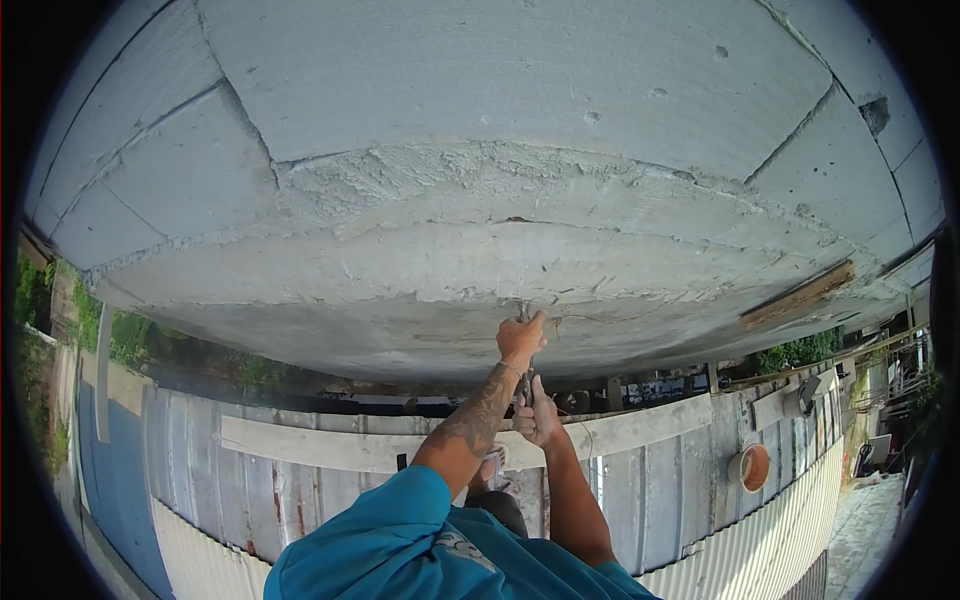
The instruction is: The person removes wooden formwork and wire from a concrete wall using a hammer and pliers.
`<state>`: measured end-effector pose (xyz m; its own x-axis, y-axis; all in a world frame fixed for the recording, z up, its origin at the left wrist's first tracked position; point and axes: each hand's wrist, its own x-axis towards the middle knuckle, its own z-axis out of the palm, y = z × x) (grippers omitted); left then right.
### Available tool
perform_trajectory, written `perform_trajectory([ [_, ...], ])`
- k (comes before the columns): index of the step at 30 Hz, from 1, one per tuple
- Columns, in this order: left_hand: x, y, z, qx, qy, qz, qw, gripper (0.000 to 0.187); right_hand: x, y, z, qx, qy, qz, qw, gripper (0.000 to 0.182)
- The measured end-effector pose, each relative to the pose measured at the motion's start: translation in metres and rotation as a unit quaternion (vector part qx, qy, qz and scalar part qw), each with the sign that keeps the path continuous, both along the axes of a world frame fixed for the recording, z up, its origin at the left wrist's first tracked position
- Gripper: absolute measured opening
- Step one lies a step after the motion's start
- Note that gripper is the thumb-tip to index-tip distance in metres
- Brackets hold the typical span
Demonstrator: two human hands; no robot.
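My left hand [522, 338], at the end of a tattooed forearm, is closed round the upper part of a dark, slender tool [527, 385]. The top of the tool meets the lower edge of the rough grey concrete wall [430, 262]. Below it, my right hand [538, 415] is closed round the tool's lower part. The fingers hide much of the tool, so its exact kind cannot be made out. A thin wire [590, 319] runs rightward from near the top of the tool along the concrete.
Beneath the arms lies a corrugated metal roof [340, 495] with a long pale board [320, 444] across it. An orange-brown round container [752, 468] sits at the right. A wooden plank [798, 296] is against the concrete's underside. Green plants [130, 338] show at the left.
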<state>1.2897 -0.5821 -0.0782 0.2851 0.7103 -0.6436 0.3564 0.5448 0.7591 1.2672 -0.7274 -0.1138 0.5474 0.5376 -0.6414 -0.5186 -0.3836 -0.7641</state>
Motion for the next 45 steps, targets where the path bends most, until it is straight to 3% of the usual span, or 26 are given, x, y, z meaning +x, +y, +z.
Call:
perform_trajectory([
  [2, -0.012, 0.008, -0.005, -0.116, -0.171, 0.043, 0.977, 0.034, 0.008, 0.003, 0.005, 0.002, 0.017, 0.009, 1.0, 0.055],
  [6, 0.0, 0.004, -0.041, -0.073, -0.104, -0.029, 0.991, 0.038, 0.001, -0.001, 0.008, -0.005, 0.056, 0.027, 0.998, 0.056],
  [7, 0.017, -0.001, -0.069, 0.1, 0.019, -0.006, 0.995, 0.041, -0.01, 0.001, -0.029, -0.022, -0.309, -0.018, 0.951, 0.054],
  [10, 0.02, -0.016, -0.019, 0.167, 0.155, 0.039, 0.973, 0.044, -0.003, -0.008, -0.02, 0.089, 0.046, 0.031, 0.995, 0.055],
  [12, 0.005, -0.007, -0.007, 0.08, 0.081, -0.032, 0.993, 0.043, 0.009, -0.017, -0.004, 0.157, 0.282, 0.063, 0.945, 0.056],
  [14, -0.007, 0.012, -0.003, -0.034, -0.047, -0.058, 0.997, 0.04, 0.028, -0.014, 0.006, 0.224, 0.492, 0.092, 0.836, 0.057],
  [15, -0.015, 0.019, -0.005, -0.111, -0.132, -0.05, 0.984, 0.038, 0.033, -0.013, 0.005, 0.224, 0.483, 0.109, 0.839, 0.057],
  [17, -0.017, 0.014, -0.007, -0.249, -0.283, -0.06, 0.924, 0.029, 0.026, -0.018, 0.013, 0.183, 0.456, 0.093, 0.866, 0.058],
  [18, -0.014, 0.016, -0.018, -0.25, -0.296, -0.064, 0.92, 0.028, 0.028, -0.013, 0.019, 0.165, 0.437, 0.09, 0.88, 0.058],
  [19, -0.009, 0.019, -0.046, -0.25, -0.311, -0.068, 0.915, 0.027, 0.023, -0.013, 0.025, 0.113, 0.344, 0.078, 0.929, 0.057],
  [21, 0.008, 0.005, -0.055, -0.097, -0.162, -0.007, 0.982, 0.025, 0.007, -0.006, 0.026, 0.053, 0.055, 0.013, 0.997, 0.056],
  [22, 0.017, -0.002, -0.059, -0.031, -0.07, 0.02, 0.997, 0.024, -0.002, -0.006, 0.024, 0.018, -0.09, -0.021, 0.996, 0.055],
  [24, 0.034, -0.007, -0.06, 0.146, 0.126, 0.057, 0.98, 0.025, -0.006, -0.007, -0.008, 0.011, -0.249, -0.003, 0.968, 0.052],
  [26, 0.021, -0.011, -0.014, 0.056, 0.078, 0.0, 0.995, 0.027, -0.004, -0.006, -0.011, 0.017, -0.175, 0.029, 0.984, 0.053],
  [28, 0.003, 0.0, 0.001, -0.029, -0.021, -0.007, 0.999, 0.028, 0.01, -0.008, 0.006, 0.08, 0.116, 0.057, 0.988, 0.053],
  [30, -0.008, 0.01, -0.011, -0.117, -0.174, 0.035, 0.977, 0.028, 0.02, -0.011, 0.013, 0.147, 0.4, 0.076, 0.901, 0.054],
  [31, -0.011, 0.014, -0.009, -0.261, -0.269, 0.032, 0.927, 0.029, 0.021, -0.01, 0.015, 0.148, 0.443, 0.084, 0.88, 0.054],
  [32, -0.011, 0.016, -0.025, -0.248, -0.248, -0.001, 0.936, 0.03, 0.02, -0.008, 0.019, 0.122, 0.421, 0.083, 0.895, 0.054],
  [33, -0.006, 0.023, -0.055, -0.233, -0.23, -0.035, 0.944, 0.031, 0.017, -0.006, 0.023, 0.062, 0.322, 0.072, 0.942, 0.055],
  [34, 0.006, 0.017, -0.054, -0.111, -0.146, -0.003, 0.983, 0.034, 0.013, -0.003, 0.024, -0.003, 0.212, 0.069, 0.975, 0.055],
  [35, 0.016, 0.01, -0.049, 0.004, -0.032, 0.025, 0.999, 0.037, 0.008, 0.0, 0.015, -0.064, -0.07, 0.076, 0.993, 0.055],
  [38, 0.035, -0.009, -0.027, 0.152, 0.201, 0.123, 0.96, 0.041, 0.009, -0.002, 0.014, -0.021, 0.061, 0.078, 0.995, 0.055],
  [42, 0.004, 0.006, -0.004, 0.024, 0.03, -0.015, 0.999, 0.037, 0.022, -0.003, 0.027, 0.039, 0.235, 0.085, 0.967, 0.054],
  [43, -0.004, 0.013, -0.008, 0.02, 0.019, -0.058, 0.998, 0.035, 0.041, -0.009, 0.027, 0.157, 0.452, 0.132, 0.868, 0.056],
  [44, -0.009, 0.016, -0.016, 0.016, 0.011, -0.104, 0.994, 0.033, 0.043, -0.006, 0.035, 0.128, 0.426, 0.131, 0.886, 0.056],
  [45, -0.002, 0.012, -0.033, -0.028, -0.097, -0.041, 0.994, 0.034, 0.043, -0.007, 0.043, 0.098, 0.4, 0.127, 0.902, 0.055],
])
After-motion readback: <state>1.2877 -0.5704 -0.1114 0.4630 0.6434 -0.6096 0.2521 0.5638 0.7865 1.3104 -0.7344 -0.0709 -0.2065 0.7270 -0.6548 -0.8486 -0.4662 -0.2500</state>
